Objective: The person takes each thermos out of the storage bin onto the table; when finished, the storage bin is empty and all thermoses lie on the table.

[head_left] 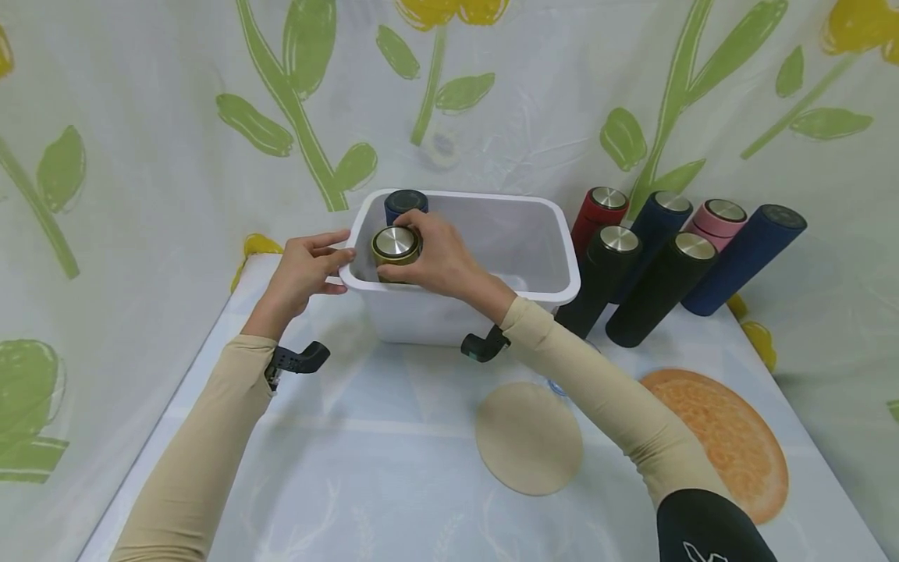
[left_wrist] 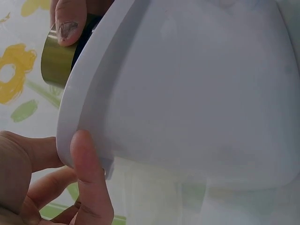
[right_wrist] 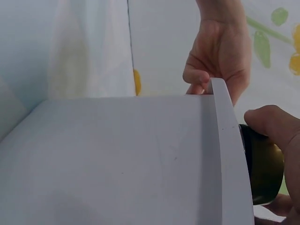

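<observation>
A white plastic bin (head_left: 477,320) stands on the table. My right hand (head_left: 445,257) reaches over its front rim and grips an olive-gold flask (head_left: 395,243) with a steel-topped lid by its upper end. The flask stands inside the bin near the left end, its lower part hidden by the front wall. Right behind it is a dark blue flask (head_left: 406,201), also in the bin. My left hand (head_left: 298,273) pinches the bin's rim at the front left corner, the thumb (left_wrist: 89,173) on the outer wall.
Right of the bin stand several flasks: red (head_left: 597,215), black (head_left: 635,293), dark blue (head_left: 744,261) and pink (head_left: 716,222). A round beige mat (head_left: 529,439) and a pizza-patterned round mat (head_left: 730,437) lie in front. A floral curtain (head_left: 534,101) hangs behind.
</observation>
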